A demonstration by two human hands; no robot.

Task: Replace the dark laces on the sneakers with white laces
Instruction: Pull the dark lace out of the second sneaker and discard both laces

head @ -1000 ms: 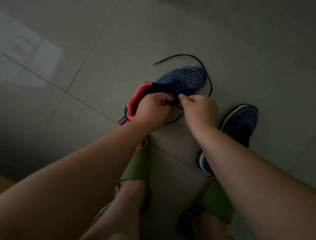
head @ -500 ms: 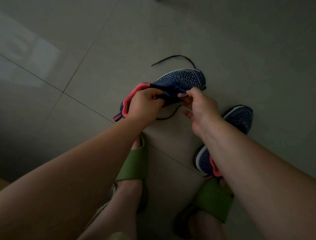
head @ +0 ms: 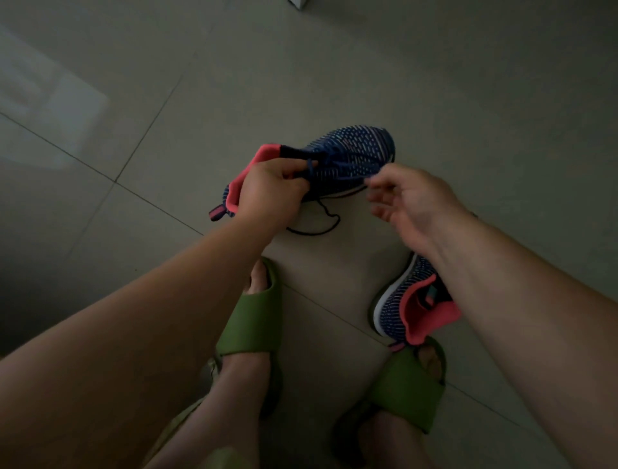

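A navy knit sneaker (head: 354,147) with a pink lining is held above the floor. My left hand (head: 267,192) grips it at the tongue and collar. A dark lace (head: 341,169) runs through its eyelets, and a loose end (head: 317,227) hangs down onto the tile. My right hand (head: 408,201) is just right of the shoe, thumb and forefinger pinching the lace where it leaves the side. The second navy sneaker (head: 408,301) lies on the floor under my right forearm, partly hidden. No white lace is in view.
Grey tiled floor (head: 167,100) all around. My two feet in green slides (head: 250,321) (head: 408,391) stand below the shoes. A pale object's corner (head: 301,3) shows at the top edge.
The lace that looped on the floor beyond the toe is gone from there. My right hand has moved right, drawing the lace sideways. The shoe has tilted a little.
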